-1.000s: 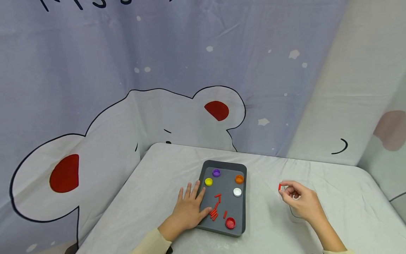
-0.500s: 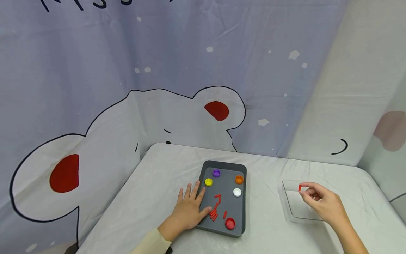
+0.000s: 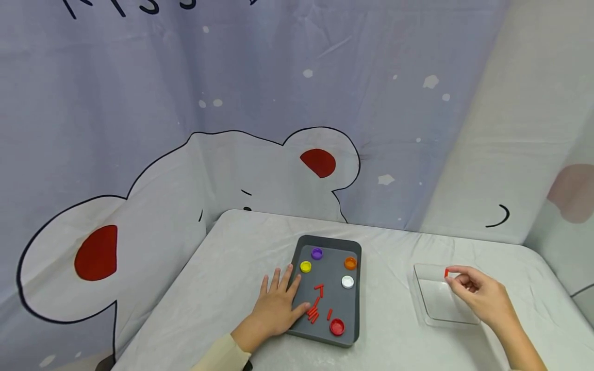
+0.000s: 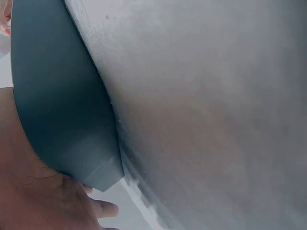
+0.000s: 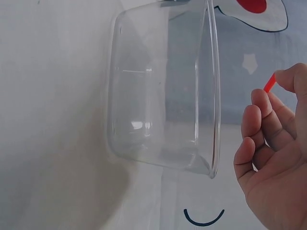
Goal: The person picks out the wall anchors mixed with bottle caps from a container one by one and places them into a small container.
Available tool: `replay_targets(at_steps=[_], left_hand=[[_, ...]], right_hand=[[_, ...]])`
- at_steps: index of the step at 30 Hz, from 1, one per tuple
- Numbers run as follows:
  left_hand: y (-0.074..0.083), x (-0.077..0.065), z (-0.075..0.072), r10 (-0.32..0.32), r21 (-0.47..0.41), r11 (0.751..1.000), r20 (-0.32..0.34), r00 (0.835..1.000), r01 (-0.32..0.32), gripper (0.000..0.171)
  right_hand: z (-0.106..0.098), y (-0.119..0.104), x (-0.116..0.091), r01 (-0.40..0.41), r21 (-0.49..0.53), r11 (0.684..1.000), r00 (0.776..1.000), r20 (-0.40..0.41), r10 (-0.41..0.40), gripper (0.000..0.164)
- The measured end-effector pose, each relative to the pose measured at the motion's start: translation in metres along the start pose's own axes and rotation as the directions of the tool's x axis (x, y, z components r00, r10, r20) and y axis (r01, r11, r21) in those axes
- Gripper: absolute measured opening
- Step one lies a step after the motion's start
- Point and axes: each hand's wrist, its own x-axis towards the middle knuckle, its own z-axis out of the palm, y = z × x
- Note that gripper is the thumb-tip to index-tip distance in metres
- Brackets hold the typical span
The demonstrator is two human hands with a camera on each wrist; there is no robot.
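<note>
Left hand (image 3: 274, 309): being rested, fingers straight and spread, on the left edge of the tray (image 3: 331, 268); nothing is being gripped. In the tray, left to right, these are being held: yellow cup (image 3: 305, 266); red sticks (image 3: 313, 312), several, loosely heaped just beside the left thumb, contact not being shown clearly; purple cup (image 3: 317, 253); red cup (image 3: 337, 326); white cup (image 3: 347, 282); orange cup (image 3: 350, 263). Well apart to the right, the clear box (image 3: 419, 293) is being supported by the cloth (image 3: 385, 330). One stick (image 3: 446, 273) is being pinched between thumb and forefinger of the right hand (image 3: 480, 296), at that hand's left. The box is being overlapped by this stick in the head view, the right hand being much the nearer to it; there the stick's long axis is being presented up and down the view, though its true tilt cannot be told. By the right wrist view a gap is being shown between stick and box rim, the stick being held above it, which is being obscured from overhead. By the left wrist view the tray's outer wall is being shown, otherwise being hidden by the left hand.
</note>
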Motion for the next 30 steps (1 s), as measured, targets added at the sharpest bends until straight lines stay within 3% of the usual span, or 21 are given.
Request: replay_targets(at_steps=[7,13,30], left_hand=[[-0.001,0.002,0.002,0.005,0.008,1.000,-0.004,1.000,-0.005,0.076],[-0.002,0.002,0.003,0.010,0.006,1.000,-0.007,1.000,-0.010,0.077],[0.000,0.000,0.001,0.000,0.004,1.000,0.003,1.000,0.000,0.074]], right_hand=[[0.000,0.001,0.001,0.006,0.006,1.000,1.000,-0.002,-0.006,0.020],[0.009,-0.012,0.000,0.017,0.028,0.999,1.000,0.019,-0.017,0.020],[0.057,-0.054,-0.002,0.124,0.125,0.984,0.990,0.058,-0.132,0.021]])
